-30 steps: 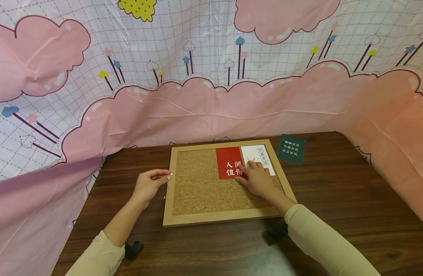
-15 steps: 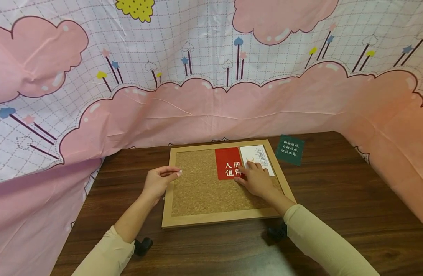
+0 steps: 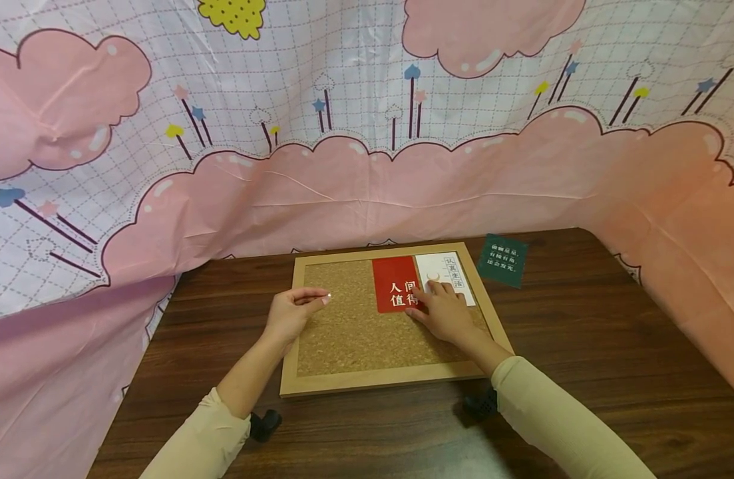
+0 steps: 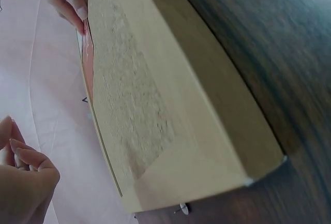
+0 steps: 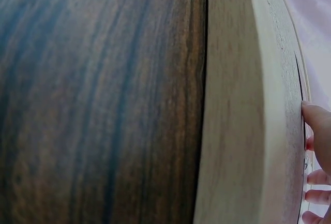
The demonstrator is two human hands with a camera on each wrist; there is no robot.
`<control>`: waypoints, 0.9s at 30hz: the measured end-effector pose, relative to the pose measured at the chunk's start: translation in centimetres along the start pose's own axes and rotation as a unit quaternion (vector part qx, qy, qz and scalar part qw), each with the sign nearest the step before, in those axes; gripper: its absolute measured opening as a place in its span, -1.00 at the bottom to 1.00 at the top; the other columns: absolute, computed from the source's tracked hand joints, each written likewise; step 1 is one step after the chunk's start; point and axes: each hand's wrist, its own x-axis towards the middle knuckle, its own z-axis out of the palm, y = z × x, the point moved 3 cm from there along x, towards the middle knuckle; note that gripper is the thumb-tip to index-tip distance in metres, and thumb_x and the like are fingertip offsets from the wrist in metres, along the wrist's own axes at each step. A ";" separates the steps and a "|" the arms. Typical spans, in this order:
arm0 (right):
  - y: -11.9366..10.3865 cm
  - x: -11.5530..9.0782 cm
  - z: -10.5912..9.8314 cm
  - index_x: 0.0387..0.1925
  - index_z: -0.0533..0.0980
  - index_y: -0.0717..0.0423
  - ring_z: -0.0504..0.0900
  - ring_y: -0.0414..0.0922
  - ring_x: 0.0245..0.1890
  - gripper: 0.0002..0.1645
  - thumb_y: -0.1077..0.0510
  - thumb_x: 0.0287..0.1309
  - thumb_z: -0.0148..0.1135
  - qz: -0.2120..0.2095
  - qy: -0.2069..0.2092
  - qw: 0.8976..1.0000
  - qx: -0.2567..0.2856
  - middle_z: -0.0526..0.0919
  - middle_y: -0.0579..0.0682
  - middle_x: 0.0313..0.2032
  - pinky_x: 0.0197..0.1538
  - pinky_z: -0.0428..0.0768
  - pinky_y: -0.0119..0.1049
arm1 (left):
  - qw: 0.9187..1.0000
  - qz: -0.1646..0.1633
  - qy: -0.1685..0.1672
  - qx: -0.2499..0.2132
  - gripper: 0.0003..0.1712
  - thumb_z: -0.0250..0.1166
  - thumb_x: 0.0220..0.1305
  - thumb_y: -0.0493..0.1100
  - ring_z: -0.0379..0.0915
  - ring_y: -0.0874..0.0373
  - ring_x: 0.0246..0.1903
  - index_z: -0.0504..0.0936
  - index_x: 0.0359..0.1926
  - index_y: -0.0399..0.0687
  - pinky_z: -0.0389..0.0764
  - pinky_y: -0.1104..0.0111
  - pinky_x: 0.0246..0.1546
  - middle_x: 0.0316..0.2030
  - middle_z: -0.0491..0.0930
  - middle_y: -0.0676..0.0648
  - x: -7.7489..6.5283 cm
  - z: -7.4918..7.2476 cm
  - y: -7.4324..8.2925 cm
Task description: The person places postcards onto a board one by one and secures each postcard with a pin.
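My left hand (image 3: pixel 287 317) hovers over the left side of a wood-framed cork board (image 3: pixel 355 342), thumb and fingertips pinching a tiny white pushpin (image 3: pixel 329 295). In the left wrist view the fingers (image 4: pixel 33 158) are drawn together, and the pin does not show there. On the board's upper right, a red card (image 3: pixel 392 273) with white characters lies beside a white card (image 3: pixel 431 262) printed with a moon and boxed characters. My right hand (image 3: pixel 449 317) rests across both cards with fingers spread, covering their lower parts where they meet.
A dark green card (image 3: pixel 503 260) lies on the brown wooden table (image 3: pixel 588 319), right of the board. Another pushpin (image 4: pixel 184 209) is beside the board's frame corner in the left wrist view. Patterned pink and white cloth (image 3: pixel 319 199) hangs behind the table.
My left hand has moved rightward from the frame's left edge to over the bare cork, still pinching the pushpin. The right hand stays in place on the cards.
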 end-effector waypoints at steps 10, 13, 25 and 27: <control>-0.2 0.1 -0.3 0.32 0.41 -0.08 0.36 0.27 0.24 -0.31 -0.28 0.26 0.13 -0.001 0.003 1.000 -0.001 0.37 0.28 0.29 0.13 0.40 0.33 | 1.000 -0.007 0.002 -0.008 -0.73 0.41 0.15 -0.17 0.53 0.28 -0.23 0.71 -0.12 -0.16 0.56 0.32 -0.12 -0.13 0.67 0.02 -0.1 0.4 -0.7; -0.2 0.1 -0.4 0.32 0.41 -0.08 0.36 0.28 0.24 -0.32 -0.27 0.26 0.12 -0.001 0.004 1.000 -0.002 0.37 0.28 0.30 0.13 0.40 0.33 | 1.000 -0.002 0.002 -0.004 -0.73 0.41 0.15 -0.17 0.53 0.30 -0.24 0.71 -0.12 -0.18 0.56 0.32 -0.13 -0.10 0.67 0.00 -0.1 0.5 -0.7; 0.0 0.0 0.0 0.32 0.41 -0.09 0.33 0.28 0.27 -0.32 -0.28 0.27 0.11 0.002 -0.002 1.000 0.004 0.35 0.27 0.32 0.14 0.38 0.35 | 1.000 -0.011 0.011 -0.001 -0.71 0.39 0.18 -0.18 0.50 0.27 -0.26 0.71 -0.08 -0.18 0.52 0.30 -0.17 -0.15 0.69 0.00 0.5 2.7 -0.8; 0.2 0.0 0.0 0.32 0.41 -0.09 0.33 0.28 0.27 -0.32 -0.28 0.27 0.10 0.004 -0.002 1.000 0.002 0.35 0.27 0.32 0.14 0.38 0.35 | 1.000 -0.015 0.002 -0.009 -0.71 0.38 0.19 -0.18 0.50 0.24 -0.24 0.71 -0.08 -0.18 0.52 0.25 -0.12 -0.16 0.68 0.01 0.7 3.3 -0.9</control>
